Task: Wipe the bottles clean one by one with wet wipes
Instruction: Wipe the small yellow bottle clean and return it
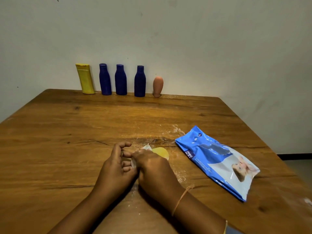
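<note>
right hand grips one wipe on one yellow bottle, left hand holding it (five bottles behind).

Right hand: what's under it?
A wet wipe and a yellow bottle poke out from under the right hand; the rest of both is covered.

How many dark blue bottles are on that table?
3, upright along the far edge: left blue bottle beside the yellow bottle, middle blue bottle, right blue bottle beside the pink bottle. None seems hidden.
</note>
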`<state>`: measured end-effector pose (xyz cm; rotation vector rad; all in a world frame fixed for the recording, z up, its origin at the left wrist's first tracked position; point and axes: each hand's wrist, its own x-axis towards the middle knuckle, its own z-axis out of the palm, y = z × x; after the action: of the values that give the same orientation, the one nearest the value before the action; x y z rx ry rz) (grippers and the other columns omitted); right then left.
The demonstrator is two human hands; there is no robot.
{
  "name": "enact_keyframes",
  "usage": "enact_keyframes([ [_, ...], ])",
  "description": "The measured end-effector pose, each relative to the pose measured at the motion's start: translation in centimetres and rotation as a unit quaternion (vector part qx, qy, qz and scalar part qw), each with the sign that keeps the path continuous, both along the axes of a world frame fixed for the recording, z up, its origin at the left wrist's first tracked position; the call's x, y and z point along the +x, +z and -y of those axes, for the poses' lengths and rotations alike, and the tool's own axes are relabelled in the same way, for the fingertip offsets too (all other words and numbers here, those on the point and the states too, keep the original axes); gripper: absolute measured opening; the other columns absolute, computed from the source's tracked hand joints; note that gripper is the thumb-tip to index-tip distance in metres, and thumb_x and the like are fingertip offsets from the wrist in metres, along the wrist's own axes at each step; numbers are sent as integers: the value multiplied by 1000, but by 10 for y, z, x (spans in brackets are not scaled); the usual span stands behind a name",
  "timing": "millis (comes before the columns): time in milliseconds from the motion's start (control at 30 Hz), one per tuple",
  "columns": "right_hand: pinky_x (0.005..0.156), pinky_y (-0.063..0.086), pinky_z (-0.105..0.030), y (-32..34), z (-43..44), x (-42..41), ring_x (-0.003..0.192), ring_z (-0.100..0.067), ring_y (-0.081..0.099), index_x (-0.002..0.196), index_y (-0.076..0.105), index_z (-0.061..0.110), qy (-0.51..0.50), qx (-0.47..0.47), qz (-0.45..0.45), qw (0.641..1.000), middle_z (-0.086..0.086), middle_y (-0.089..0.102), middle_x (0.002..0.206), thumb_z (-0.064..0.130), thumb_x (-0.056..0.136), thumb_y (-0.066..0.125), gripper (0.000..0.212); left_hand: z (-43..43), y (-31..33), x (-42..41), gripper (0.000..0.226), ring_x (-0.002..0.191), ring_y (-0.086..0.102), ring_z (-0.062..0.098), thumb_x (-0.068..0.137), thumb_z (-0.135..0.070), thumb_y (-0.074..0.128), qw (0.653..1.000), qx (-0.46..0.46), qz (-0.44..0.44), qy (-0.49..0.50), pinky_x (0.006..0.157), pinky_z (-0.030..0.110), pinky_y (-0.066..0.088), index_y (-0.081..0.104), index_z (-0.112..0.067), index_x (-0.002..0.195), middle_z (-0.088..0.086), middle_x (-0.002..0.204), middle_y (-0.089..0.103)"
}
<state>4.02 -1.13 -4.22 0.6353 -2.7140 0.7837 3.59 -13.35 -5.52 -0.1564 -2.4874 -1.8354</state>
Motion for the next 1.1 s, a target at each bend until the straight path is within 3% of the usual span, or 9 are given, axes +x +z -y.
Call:
enact_keyframes([
  [100, 89, 46, -30, -9, -26, -9, 105, -26, 60, 117, 62, 10, -38, 16, 11, 999, -11, 66, 113, 3, 78, 56, 40, 1, -3, -1, 65, 68, 65, 1, 69, 1, 77, 1000, -9, 2, 9, 57, 16, 52, 43, -34, 113, -2, 94, 59],
  [200, 92, 46, -32, -16, -53, -21, 107, -25, 60, 118, 62, 14, -138, -9, 58, 989, -11, 67, 113, 3, 83, 50, 39, 0, -6, -2, 49, 74, 66, 1, 72, -3, 77, 999, -28, -6, 16, 57, 16, 54, 53, -35, 100, -4, 97, 62],
  [300, 89, 48, -34, -18, -48, -21, 102, -27, 61, 111, 66, 11, -167, -12, 52, 984, -12, 68, 107, 2, 81, 50, 35, 0, -8, -3, 35, 74, 64, -1, 74, -8, 76, 998, -54, -21, 23, 59, 18, 55, 60, -33, 93, -6, 97, 64],
  [500, 98, 40, -27, -16, 3, 5, 113, -24, 58, 117, 62, 7, -77, -34, -24, 996, -12, 64, 117, 14, 80, 39, 44, 1, -11, -5, 27, 74, 67, 9, 78, -2, 70, 999, -40, -23, 17, 60, 17, 54, 62, -26, 88, -4, 90, 67],
  [667, 95, 43, -33, -25, -29, -1, 108, -22, 62, 114, 64, 9, -106, 6, -22, 994, -10, 66, 115, 0, 68, 63, 47, -1, -9, -4, 30, 77, 65, -2, 73, -3, 77, 999, -30, -13, 20, 59, 11, 51, 62, -23, 91, -5, 92, 66],
  [867, 93, 41, -25, -15, -34, -9, 110, -22, 57, 126, 55, 12, -164, 17, 20, 986, -8, 62, 121, 7, 85, 45, 43, -2, -9, -3, 30, 76, 63, -4, 74, -5, 76, 999, -42, -20, 24, 59, 9, 50, 61, -25, 91, -6, 95, 64],
  [967, 87, 47, -27, -13, -6, 0, 104, -24, 61, 113, 63, 9, -132, 14, -10, 991, -10, 67, 110, 17, 82, 41, 39, -1, -12, -4, 30, 74, 64, 0, 75, -6, 75, 998, -45, -26, 23, 60, 12, 51, 61, -25, 94, -4, 98, 64],
  [1033, 84, 52, -30, -19, 4, 8, 100, -25, 66, 106, 67, 6, -106, 28, -59, 992, -12, 70, 103, 16, 75, 48, 38, -1, -14, -5, 28, 72, 63, -1, 78, -3, 71, 999, -39, -27, 17, 61, 12, 51, 62, -23, 96, -3, 101, 65],
  [1100, 82, 52, -32, -28, -3, 8, 99, -24, 66, 109, 66, 5, -89, 67, -66, 992, -12, 70, 105, 11, 64, 69, 45, 0, -14, -5, 29, 70, 62, -3, 77, -2, 72, 999, -36, -26, 18, 61, 11, 49, 62, -22, 95, -2, 101, 65],
])
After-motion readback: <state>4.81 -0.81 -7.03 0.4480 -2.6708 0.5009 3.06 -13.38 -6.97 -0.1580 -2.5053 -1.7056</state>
